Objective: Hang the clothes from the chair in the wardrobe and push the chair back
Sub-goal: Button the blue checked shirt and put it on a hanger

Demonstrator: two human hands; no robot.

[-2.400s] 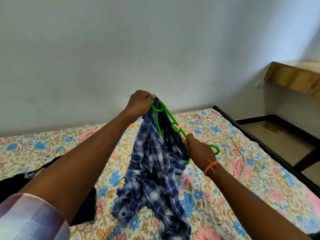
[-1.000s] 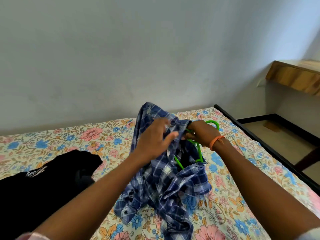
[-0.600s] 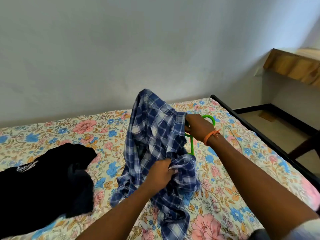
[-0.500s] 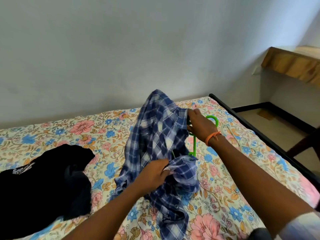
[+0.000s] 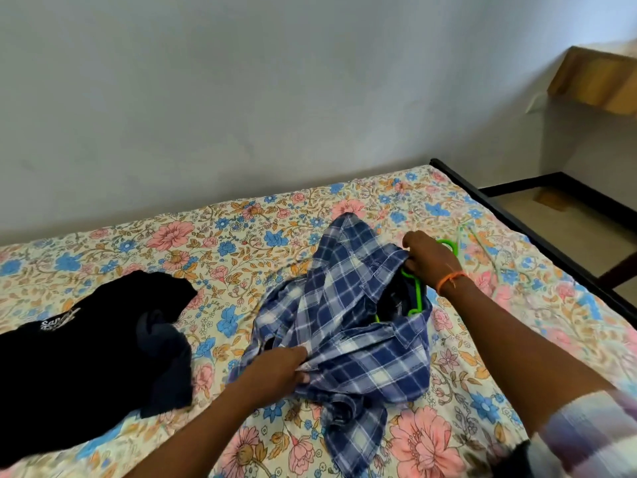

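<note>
Left hand (image 5: pixel 275 369) pinches plaid shirt (image 5: pixel 348 326) hem | right hand (image 5: pixel 429 258) grips green hanger (image 5: pixel 415 291) (inside collar)

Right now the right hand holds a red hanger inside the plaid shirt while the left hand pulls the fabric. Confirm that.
Not quite: the hanger is green, not red, as the head view shows. The right hand does grip it inside the plaid shirt, and the left hand pulls the fabric.
</note>
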